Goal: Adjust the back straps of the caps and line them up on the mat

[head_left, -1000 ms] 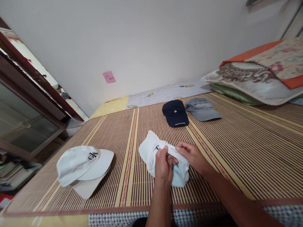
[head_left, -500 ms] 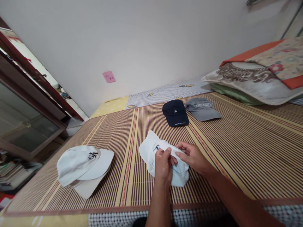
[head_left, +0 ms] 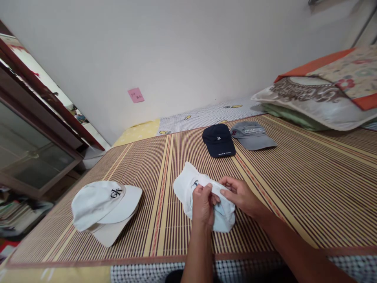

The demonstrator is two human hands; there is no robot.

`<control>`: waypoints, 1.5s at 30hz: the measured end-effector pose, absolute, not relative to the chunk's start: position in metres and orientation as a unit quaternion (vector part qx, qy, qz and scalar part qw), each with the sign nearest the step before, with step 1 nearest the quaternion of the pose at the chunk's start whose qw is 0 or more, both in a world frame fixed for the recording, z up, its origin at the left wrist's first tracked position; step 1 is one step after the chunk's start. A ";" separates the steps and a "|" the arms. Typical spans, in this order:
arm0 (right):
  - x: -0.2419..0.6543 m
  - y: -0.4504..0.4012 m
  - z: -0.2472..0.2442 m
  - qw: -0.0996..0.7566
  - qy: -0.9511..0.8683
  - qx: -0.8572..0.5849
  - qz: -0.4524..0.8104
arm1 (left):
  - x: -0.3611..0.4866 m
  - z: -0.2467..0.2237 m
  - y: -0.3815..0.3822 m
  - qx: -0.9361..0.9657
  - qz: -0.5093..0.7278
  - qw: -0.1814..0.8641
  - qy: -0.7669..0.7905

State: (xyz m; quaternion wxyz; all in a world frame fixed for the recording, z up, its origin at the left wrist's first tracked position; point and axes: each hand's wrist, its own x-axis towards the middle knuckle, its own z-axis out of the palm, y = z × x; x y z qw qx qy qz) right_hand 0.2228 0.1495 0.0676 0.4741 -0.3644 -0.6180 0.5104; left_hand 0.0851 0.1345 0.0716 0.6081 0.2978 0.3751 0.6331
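Observation:
A pale, nearly white cap (head_left: 224,218) lies on the striped mat in front of me, its brim pointing up and to the left. My left hand (head_left: 204,204) pinches the cap's fabric near its middle, covering part of a small dark mark. On the cap's right edge, my right hand (head_left: 240,194) has thumb and fingers closed on the cloth. Off to the left rests a white cap (head_left: 94,202) with black letters, stacked over a beige cap (head_left: 110,234) whose brim shows below. Farther back sit a navy cap (head_left: 218,139) and a grey cap (head_left: 253,135), touching side by side.
The striped mat (head_left: 141,220) covers a bed against a white wall (head_left: 188,51) bearing a pink note (head_left: 136,95). Pillows (head_left: 321,104) are piled at the right. At the left stand a glass-fronted cabinet (head_left: 32,149) and a stack of books (head_left: 19,216).
Both hands keep their hold on the pale cap in nearly the same place. The view has shifted very slightly; the other caps lie as before.

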 end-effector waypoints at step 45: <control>0.219 0.150 0.069 0.477 -0.619 -0.391 0.486 | 0.086 0.075 0.135 0.316 0.620 0.600 0.394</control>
